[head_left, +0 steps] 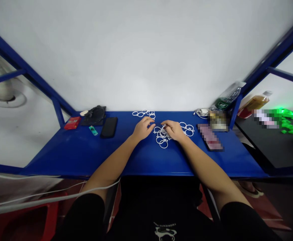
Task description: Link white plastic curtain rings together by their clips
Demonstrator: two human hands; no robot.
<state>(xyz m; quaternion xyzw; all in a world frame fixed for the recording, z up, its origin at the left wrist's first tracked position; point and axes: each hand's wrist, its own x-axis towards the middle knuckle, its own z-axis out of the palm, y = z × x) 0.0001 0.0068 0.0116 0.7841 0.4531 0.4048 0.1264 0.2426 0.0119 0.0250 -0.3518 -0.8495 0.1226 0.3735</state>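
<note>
A loose pile of thin white plastic rings point(163, 144), some with small tabs, lies on the blue table in front of me. My right hand point(173, 130) is over the pile with its fingers curled, pinching a white ring at the fingertips; part of that ring is hidden. Left of the pile, my left hand point(143, 129) hovers with thumb and forefinger apart and nothing visible between them. More white rings point(189, 130) lie just right of my right hand. Another group of rings point(140, 114) rests farther back, near the wall, beyond my left hand.
On the left are a black phone point(109, 127), a teal packet point(93, 130), a red box point(72, 123) and a black plastic bag point(95, 115). On the right sit a white cable point(200, 112), a blurred phone point(210, 137) and a plastic bottle point(227, 97). Blue frame posts point(58, 112) flank the table.
</note>
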